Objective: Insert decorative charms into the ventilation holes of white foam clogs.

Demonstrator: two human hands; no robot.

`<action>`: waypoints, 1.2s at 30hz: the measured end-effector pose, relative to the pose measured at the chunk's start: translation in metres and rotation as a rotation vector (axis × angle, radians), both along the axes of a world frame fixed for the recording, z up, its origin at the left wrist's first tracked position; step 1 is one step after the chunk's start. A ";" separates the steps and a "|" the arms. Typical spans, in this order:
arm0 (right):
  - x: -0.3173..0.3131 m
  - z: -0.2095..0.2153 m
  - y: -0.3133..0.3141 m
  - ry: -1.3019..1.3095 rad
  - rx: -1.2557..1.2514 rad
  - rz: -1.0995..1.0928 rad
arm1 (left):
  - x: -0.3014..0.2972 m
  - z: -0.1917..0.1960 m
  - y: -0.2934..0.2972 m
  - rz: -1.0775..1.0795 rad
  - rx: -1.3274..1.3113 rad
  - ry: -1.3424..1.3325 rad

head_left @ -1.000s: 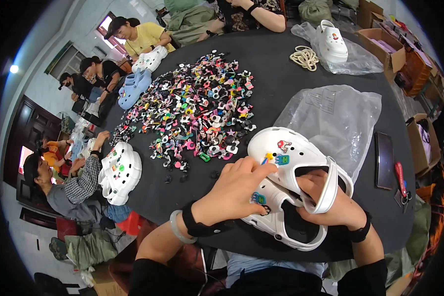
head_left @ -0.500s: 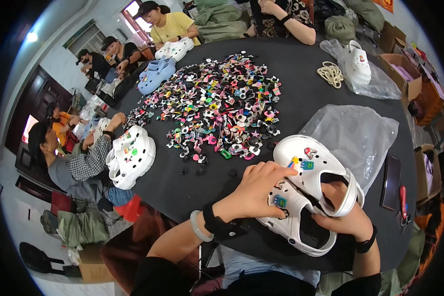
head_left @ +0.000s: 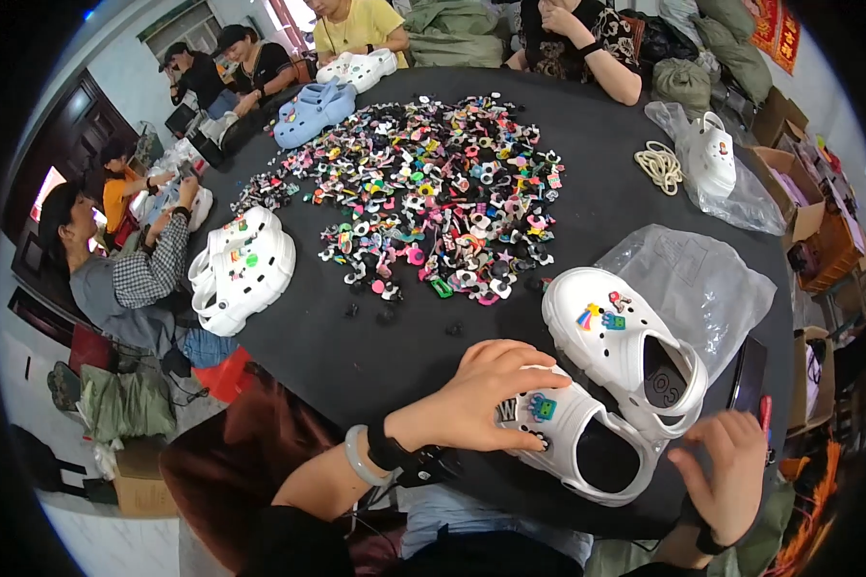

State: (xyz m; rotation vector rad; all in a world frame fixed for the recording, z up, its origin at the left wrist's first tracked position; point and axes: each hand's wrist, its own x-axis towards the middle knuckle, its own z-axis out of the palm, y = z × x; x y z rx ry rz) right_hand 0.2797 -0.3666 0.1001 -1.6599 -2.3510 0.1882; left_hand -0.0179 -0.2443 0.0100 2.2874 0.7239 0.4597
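Two white clogs lie side by side in front of me. My left hand (head_left: 478, 396) grips the toe of the nearer white clog (head_left: 566, 415), thumb on the near side and fingers over the top. That clog bears a teal figure charm (head_left: 543, 408) and a black-and-white square one beside my fingers. Just beyond it rests the second white clog (head_left: 614, 306), with a rainbow star charm, a teal charm and a red mushroom-like charm on its toe. My right hand (head_left: 724, 473) is off the shoes, right of their heel straps, with its fingers apart and nothing in it.
A wide heap of colourful shoe charms (head_left: 433, 207) covers the table's middle. White clogs (head_left: 250, 269) stand left, blue clogs (head_left: 315, 115) farther back. A plastic bag (head_left: 702, 288), a dark phone-like slab (head_left: 749, 375) and a rope coil (head_left: 658, 167) lie right. Co-workers sit around the table.
My right hand has come out of the farther clog and moved right, opening. That clog now rests on the table. My left hand keeps hold of the nearer clog.
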 end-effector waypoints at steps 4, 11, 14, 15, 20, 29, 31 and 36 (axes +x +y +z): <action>-0.030 -0.014 0.012 0.295 -0.233 0.333 | -0.005 -0.002 0.000 -0.005 0.005 0.003; -0.068 -0.068 0.038 0.409 -0.450 0.298 | -0.001 -0.002 0.000 -0.001 0.017 -0.015; -0.071 -0.090 0.042 0.652 -0.338 0.388 | -0.001 -0.002 0.002 -0.015 0.010 -0.008; -0.071 -0.090 0.042 0.650 -0.340 0.389 | -0.002 -0.001 0.001 -0.008 0.006 -0.002; -0.071 -0.071 0.040 0.557 -0.424 0.238 | -0.004 0.000 -0.001 0.007 -0.009 0.025; -0.067 -0.085 0.040 0.687 -0.285 0.294 | 0.003 0.008 0.003 0.002 -0.028 0.063; -0.068 -0.086 0.040 0.702 -0.282 0.297 | 0.004 0.006 0.002 0.003 -0.016 0.069; -0.066 -0.089 0.039 0.702 -0.260 0.318 | 0.007 0.009 0.004 0.011 -0.003 0.067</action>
